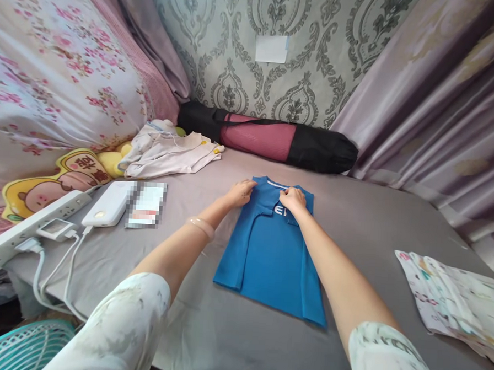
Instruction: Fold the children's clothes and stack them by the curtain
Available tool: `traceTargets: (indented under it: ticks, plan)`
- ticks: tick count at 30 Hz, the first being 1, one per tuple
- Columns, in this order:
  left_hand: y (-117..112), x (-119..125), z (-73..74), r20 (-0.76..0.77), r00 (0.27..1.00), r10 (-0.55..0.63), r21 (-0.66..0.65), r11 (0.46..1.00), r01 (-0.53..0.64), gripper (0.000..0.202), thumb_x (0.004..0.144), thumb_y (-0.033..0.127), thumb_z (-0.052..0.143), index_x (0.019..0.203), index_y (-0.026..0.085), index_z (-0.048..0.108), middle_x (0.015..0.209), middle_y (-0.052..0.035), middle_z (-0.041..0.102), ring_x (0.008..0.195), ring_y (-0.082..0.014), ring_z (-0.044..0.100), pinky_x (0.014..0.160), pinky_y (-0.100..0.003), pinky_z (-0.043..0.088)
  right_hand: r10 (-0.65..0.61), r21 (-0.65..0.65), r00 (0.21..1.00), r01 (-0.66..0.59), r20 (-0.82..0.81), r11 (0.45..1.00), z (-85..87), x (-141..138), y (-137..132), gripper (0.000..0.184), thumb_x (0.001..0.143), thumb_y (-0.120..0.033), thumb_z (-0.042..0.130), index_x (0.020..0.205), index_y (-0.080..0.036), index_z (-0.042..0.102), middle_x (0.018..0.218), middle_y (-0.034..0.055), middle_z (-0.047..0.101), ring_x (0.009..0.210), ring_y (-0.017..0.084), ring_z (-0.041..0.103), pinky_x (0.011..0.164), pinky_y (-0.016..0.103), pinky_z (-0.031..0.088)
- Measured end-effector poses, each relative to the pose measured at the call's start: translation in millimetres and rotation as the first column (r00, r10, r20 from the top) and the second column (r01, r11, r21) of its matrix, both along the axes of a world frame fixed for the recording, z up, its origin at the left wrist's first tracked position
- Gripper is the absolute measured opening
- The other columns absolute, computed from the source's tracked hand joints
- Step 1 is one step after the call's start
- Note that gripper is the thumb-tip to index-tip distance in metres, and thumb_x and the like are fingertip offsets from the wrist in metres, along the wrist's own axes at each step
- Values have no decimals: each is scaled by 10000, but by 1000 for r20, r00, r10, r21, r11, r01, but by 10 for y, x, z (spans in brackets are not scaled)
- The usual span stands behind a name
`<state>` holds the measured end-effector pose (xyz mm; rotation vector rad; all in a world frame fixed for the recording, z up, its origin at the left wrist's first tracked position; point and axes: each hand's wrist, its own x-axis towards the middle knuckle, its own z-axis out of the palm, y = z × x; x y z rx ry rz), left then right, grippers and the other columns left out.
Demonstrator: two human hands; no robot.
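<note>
A blue T-shirt [274, 258] lies on the grey bed sheet in front of me, its two sides folded inward over the body. White lettering shows in part near its collar. My left hand [241, 193] is at the shirt's upper left shoulder, fingers closed on the fabric edge. My right hand [292, 198] is closed on cloth just below the collar, right of the middle, and covers part of the lettering. The fingertips of both hands are partly hidden.
A rolled pink mat in a black bag [257, 138] lies along the wall. At left are pale crumpled clothes [170, 150], a cartoon cushion [56, 183], a white power bank [109, 202] and a power strip [29, 226] with cables. Folded printed cloth [456, 301] lies right.
</note>
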<state>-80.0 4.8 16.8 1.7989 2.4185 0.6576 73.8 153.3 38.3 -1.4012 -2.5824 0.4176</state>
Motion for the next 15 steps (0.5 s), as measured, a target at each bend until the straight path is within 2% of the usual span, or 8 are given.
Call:
traceTargets:
  ticks: [6,10,15]
  plan:
    - [205,-78,-49,-42,999,-11,-87,996,7,479,880,97,361,1325,163,526,1412,-110,514,1348,-273,412,1105,-458,359,1,-35,995,-4,-104,999,-28,-58,-39,240,791,-358,633,964,-210,709,1124,120,650,1068,272,603,878,351,448]
    - [264,-154,-117,-61,997,-37,-80,996,32,475,872,88,350,1301,147,545,1375,-110,551,1305,-234,466,1109,-404,357,78,30,975,-73,-207,997,25,-54,-134,130,819,-273,610,914,-208,670,1053,81,666,1026,226,600,876,318,431]
    - [290,-186,-86,-113,991,-75,-96,993,64,543,786,48,385,1296,120,555,1369,-130,550,1282,-220,488,1112,-366,330,253,114,930,-230,-266,966,106,-32,-386,157,896,-229,526,1034,-199,595,997,62,686,921,203,617,769,276,419]
